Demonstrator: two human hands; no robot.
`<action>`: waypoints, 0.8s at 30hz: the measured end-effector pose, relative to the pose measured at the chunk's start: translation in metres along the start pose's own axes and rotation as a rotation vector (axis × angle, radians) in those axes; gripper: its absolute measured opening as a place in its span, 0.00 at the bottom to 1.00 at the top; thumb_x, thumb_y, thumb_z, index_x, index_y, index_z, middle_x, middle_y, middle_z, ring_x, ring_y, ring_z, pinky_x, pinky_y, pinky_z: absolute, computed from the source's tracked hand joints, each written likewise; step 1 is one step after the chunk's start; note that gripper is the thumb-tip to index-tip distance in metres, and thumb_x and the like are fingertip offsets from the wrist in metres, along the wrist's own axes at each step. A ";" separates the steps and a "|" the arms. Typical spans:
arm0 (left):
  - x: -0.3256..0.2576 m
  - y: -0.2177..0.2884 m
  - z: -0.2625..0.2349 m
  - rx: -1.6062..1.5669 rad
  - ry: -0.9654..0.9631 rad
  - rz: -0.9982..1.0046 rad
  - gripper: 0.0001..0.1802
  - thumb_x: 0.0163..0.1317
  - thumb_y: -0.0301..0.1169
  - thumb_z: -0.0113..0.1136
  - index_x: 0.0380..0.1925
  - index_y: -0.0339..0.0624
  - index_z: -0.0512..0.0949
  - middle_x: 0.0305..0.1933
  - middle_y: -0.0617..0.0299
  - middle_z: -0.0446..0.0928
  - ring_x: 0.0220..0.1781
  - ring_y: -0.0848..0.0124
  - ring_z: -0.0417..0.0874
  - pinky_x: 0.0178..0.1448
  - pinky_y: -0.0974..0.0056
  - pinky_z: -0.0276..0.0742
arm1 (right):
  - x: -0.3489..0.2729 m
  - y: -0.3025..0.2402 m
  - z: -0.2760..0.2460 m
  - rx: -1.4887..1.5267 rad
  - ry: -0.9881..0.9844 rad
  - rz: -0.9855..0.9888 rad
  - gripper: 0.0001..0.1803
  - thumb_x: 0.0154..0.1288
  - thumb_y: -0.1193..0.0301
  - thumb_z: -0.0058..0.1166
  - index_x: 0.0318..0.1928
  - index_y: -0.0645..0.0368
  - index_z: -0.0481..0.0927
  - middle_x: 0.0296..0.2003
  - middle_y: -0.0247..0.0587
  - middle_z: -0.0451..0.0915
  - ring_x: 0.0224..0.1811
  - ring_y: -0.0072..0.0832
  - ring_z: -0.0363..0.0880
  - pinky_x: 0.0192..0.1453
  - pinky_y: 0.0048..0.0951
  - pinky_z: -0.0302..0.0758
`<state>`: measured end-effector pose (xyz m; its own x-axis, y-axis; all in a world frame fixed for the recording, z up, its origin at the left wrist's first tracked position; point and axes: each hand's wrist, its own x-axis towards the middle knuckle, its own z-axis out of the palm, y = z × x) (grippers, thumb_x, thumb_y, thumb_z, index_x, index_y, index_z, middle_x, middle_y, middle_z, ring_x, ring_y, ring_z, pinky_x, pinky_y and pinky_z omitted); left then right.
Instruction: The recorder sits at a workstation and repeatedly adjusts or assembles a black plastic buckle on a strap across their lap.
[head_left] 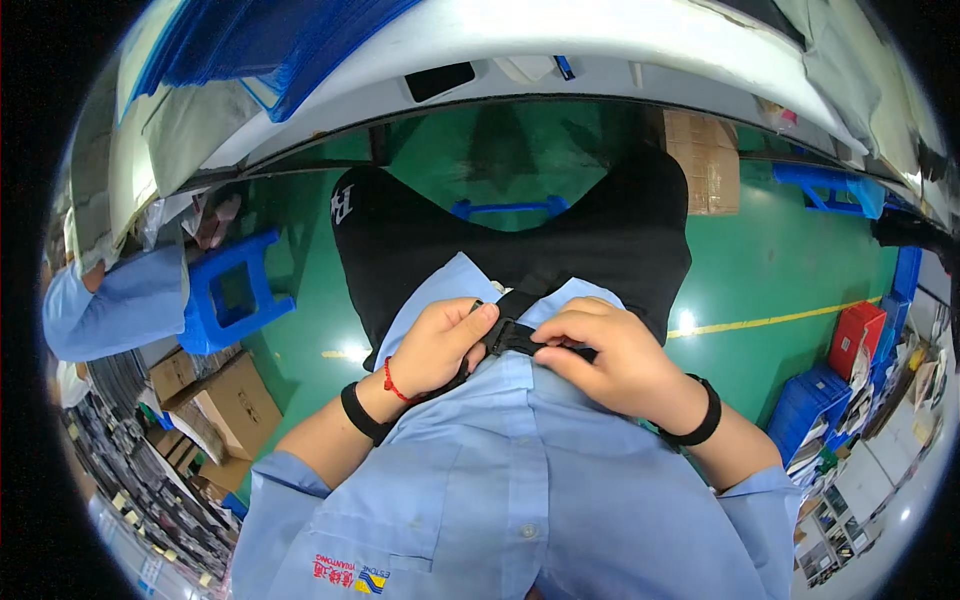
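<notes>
A black strap with a plastic buckle (507,338) lies across my waist, over the light blue shirt (480,480). My left hand (440,345) is closed around the strap at the buckle's left side, its thumb on top. On the other side my right hand (610,350) pinches the strap (518,342) between thumb and fingers, close to the buckle. Part of the strap is hidden under both hands. A black band circles each wrist, and a red cord bracelet (393,383) sits on the left one. Black trousers (400,260) cover my spread knees.
Ahead runs a white table edge (600,85) carrying a phone (440,82) and blue sheets (250,50). At left, another person's blue sleeve (120,305) is beside a blue stool (235,292) and cardboard box (235,405). Blue crates (808,405) and a red box (856,335) stand right.
</notes>
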<state>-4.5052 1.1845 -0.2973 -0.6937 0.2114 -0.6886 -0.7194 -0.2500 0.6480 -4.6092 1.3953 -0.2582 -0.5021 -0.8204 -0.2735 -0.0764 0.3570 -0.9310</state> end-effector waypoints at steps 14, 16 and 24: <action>0.001 0.003 0.006 0.033 0.114 -0.014 0.27 0.70 0.48 0.48 0.16 0.43 0.68 0.14 0.69 0.67 0.17 0.82 0.65 0.22 0.73 0.61 | 0.005 -0.007 0.033 -0.795 0.120 -0.420 0.10 0.49 0.73 0.53 0.34 0.61 0.78 0.23 0.33 0.68 0.27 0.25 0.72 0.25 0.22 0.71; 0.001 0.000 0.006 0.017 0.112 -0.017 0.26 0.71 0.48 0.47 0.17 0.43 0.68 0.14 0.69 0.67 0.17 0.82 0.65 0.21 0.73 0.60 | 0.003 -0.008 0.035 -0.842 0.129 -0.448 0.12 0.48 0.73 0.53 0.37 0.62 0.79 0.22 0.31 0.66 0.26 0.23 0.71 0.24 0.20 0.70; 0.001 -0.004 0.009 0.065 0.149 0.024 0.25 0.72 0.46 0.45 0.19 0.43 0.71 0.14 0.70 0.67 0.16 0.83 0.65 0.21 0.74 0.60 | 0.005 -0.004 0.043 -0.590 0.176 -0.320 0.10 0.51 0.73 0.57 0.36 0.61 0.79 0.25 0.36 0.70 0.27 0.32 0.72 0.27 0.28 0.72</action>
<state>-4.5036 1.1944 -0.2972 -0.7014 0.0621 -0.7101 -0.7067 -0.1907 0.6813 -4.5744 1.3701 -0.2661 -0.5052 -0.8590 0.0822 -0.6744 0.3336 -0.6587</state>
